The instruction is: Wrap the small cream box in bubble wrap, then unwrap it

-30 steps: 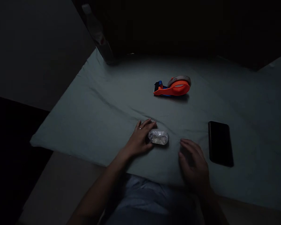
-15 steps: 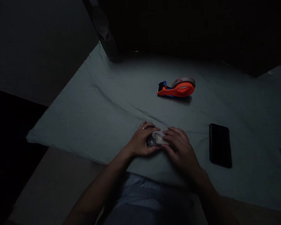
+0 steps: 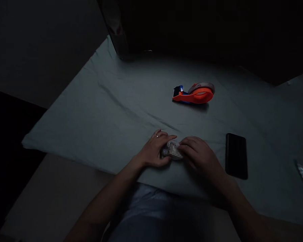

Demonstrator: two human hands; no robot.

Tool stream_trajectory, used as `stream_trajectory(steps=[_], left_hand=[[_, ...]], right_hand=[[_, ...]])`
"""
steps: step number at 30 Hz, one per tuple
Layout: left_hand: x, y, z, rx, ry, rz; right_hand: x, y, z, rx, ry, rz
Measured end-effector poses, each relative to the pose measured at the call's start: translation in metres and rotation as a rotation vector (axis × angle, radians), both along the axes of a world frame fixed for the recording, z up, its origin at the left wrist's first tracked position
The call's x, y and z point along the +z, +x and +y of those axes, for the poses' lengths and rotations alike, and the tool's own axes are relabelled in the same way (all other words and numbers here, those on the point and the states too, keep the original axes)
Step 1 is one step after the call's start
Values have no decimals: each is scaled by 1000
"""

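Left hand (image 3: pixel 153 152): thumb and fingers clamped around the left side of the packet (image 3: pixel 175 153)
Right hand (image 3: pixel 200 154): fingers close together at the packet's right end; cannot tell whether they pinch it
Packet: on the worktop (image 3: pixel 91 117) near its front edge, between the hands
Tape dispenser (image 3: pixel 195 97): beyond the hands, orange and blue
Phone (image 3: pixel 236 156): flat, near the right hand

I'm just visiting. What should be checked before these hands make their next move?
1. Left hand around the shiny package: ok, thumb and fingers on opposite sides.
2. Right hand at the package's right side: ok; firmness of its grip: cannot tell.
3. Package contents recognisable: cannot tell, too dark.
4. Orange tape dispenser apart from both hands: ok, beyond them.
5. Phone apart from the right hand: ok, to its right.
6. Good lighting: not ok, dim.
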State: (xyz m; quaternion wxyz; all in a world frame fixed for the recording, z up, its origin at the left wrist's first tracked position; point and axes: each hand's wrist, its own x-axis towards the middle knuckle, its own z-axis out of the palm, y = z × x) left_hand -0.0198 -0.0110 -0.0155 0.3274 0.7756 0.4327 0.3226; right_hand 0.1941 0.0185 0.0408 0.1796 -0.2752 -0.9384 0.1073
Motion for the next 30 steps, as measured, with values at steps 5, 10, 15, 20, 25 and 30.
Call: stream_trajectory(steps=[5,10,15,20,25,30], left_hand=[[2,3,-2,9,14,1],[0,4,-3,-9,43,-10],[4,4,-5,22,32,-108],[15,13,-18,204,-28,-33],[22,29,-35,281,-123,-166],[12,44,-41,378,94,-257]], right_hand=[[-6,-5,0,-62,-40,134],[-4,-13,7,-431,-217,404],[-5,-19,20,-635,-375,518],[3,-13,8,-708,-103,491],[-6,-7,-27,-545,-440,236],[-26,-16,-45,-478,-307,380]])
